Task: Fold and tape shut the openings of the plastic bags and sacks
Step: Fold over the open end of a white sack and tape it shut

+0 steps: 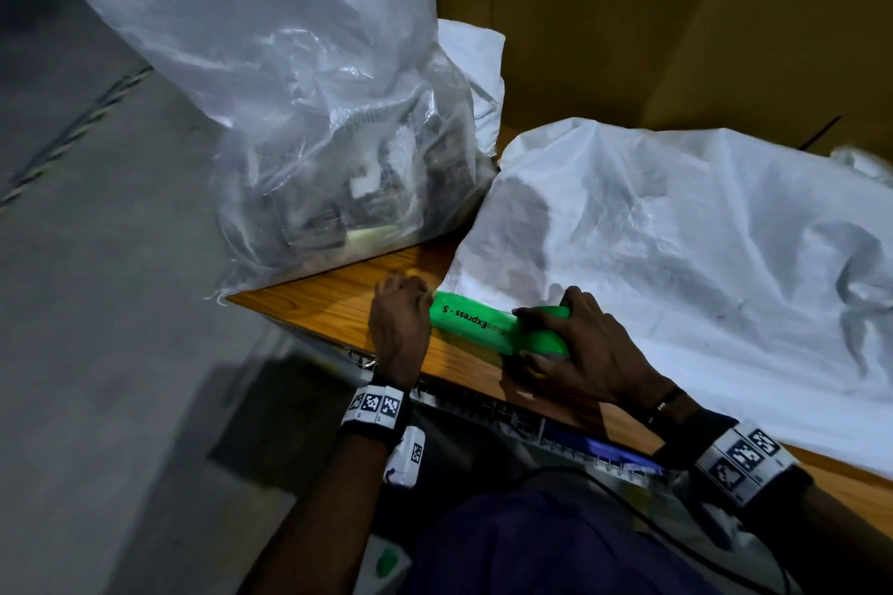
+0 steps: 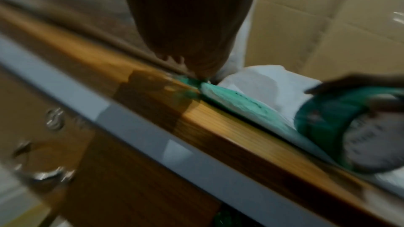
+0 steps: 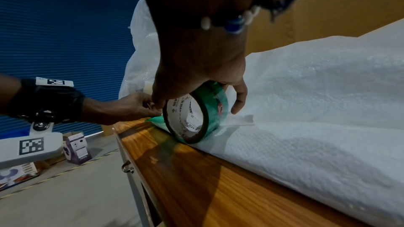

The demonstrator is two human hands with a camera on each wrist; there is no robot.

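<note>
A white woven sack [image 1: 676, 246] lies flat on the wooden table [image 1: 328, 295], its folded edge near the front. A strip of green printed tape [image 1: 471, 321] runs along that fold. My left hand [image 1: 410, 295] pinches the tape's free end at the sack's left corner, fingers curled down onto it [image 3: 148, 106]. My right hand [image 1: 524, 336] grips the green tape roll [image 3: 216, 110], which stands on edge on the sack. In the blurred left wrist view, the strip [image 2: 229, 99] leads to the roll [image 2: 328, 123]. A clear plastic bag [image 1: 314, 111] filled with items stands upright at the table's left end.
Cardboard sheets [image 1: 628, 15] rise behind the table. A drawer with a metal handle [image 3: 127, 168] sits under the table's front edge. Small printed boxes [image 3: 76, 148] stand on the grey floor [image 1: 96, 256] before a blue shutter [image 3: 65, 32].
</note>
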